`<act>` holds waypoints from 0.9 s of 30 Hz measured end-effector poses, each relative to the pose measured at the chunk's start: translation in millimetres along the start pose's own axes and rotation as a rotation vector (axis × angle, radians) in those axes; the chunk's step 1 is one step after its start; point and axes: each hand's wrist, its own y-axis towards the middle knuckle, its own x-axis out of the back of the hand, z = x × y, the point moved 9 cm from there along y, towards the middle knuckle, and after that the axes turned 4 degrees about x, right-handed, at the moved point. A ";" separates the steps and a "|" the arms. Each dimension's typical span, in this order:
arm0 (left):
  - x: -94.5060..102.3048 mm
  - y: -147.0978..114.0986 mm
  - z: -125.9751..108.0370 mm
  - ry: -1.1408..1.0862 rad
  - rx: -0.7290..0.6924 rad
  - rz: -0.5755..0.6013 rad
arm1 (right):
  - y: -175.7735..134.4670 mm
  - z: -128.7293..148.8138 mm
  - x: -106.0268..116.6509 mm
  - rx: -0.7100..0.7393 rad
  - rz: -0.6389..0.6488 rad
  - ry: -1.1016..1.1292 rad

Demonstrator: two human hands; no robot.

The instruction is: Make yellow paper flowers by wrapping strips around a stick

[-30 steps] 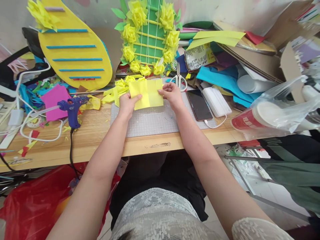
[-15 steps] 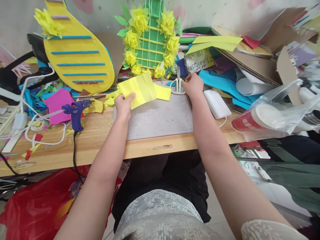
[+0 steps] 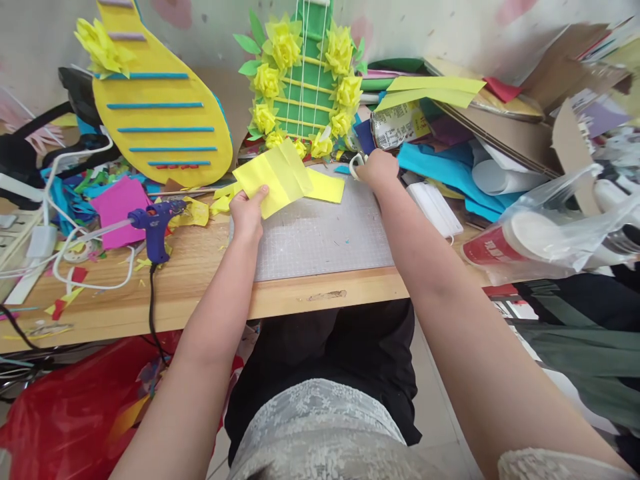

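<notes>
My left hand [image 3: 249,212] pinches a folded piece of yellow crepe paper [image 3: 277,179] between thumb and fingers, above the left part of a grey cutting mat [image 3: 320,240]. Another yellow paper strip [image 3: 326,186] lies on the mat just behind it. At the mat's back right corner, my right hand [image 3: 380,170] is closed round a pair of white-handled scissors [image 3: 356,165]. One handle loop shows beside the fingers; the rest is mostly hidden by the hand.
A purple glue gun [image 3: 156,227] stands at left near magenta paper [image 3: 119,210]. Behind are a yellow lute-shaped craft [image 3: 165,120] and a green one [image 3: 310,93] with yellow paper flowers. To the right are a white box [image 3: 434,208], blue paper [image 3: 450,170] and a bagged red cup [image 3: 493,243].
My right hand has moved slightly left onto the scissors and closed on them; they have turned from upright and are now mostly covered. My left hand keeps its hold on the yellow paper.
</notes>
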 end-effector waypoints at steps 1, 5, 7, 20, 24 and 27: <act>0.4 0.3 -0.7 -0.012 0.002 -0.006 | -4.8 -2.7 7.8 -0.017 -0.003 0.009; 2.8 0.8 -2.9 -0.073 0.019 -0.047 | -38.1 -2.2 11.4 0.018 0.163 0.271; 4.3 1.0 -3.2 -0.118 0.032 -0.068 | -59.8 2.7 -0.8 0.061 0.276 0.435; 10.2 2.7 -0.7 -0.295 0.116 -0.144 | -133.7 78.7 -52.9 0.478 0.819 0.325; 6.1 2.1 0.3 -0.282 0.092 -0.102 | -136.9 95.3 -56.8 0.463 0.863 0.415; 5.6 2.2 2.7 -0.285 0.083 -0.096 | -135.7 100.6 -60.2 0.437 0.864 0.426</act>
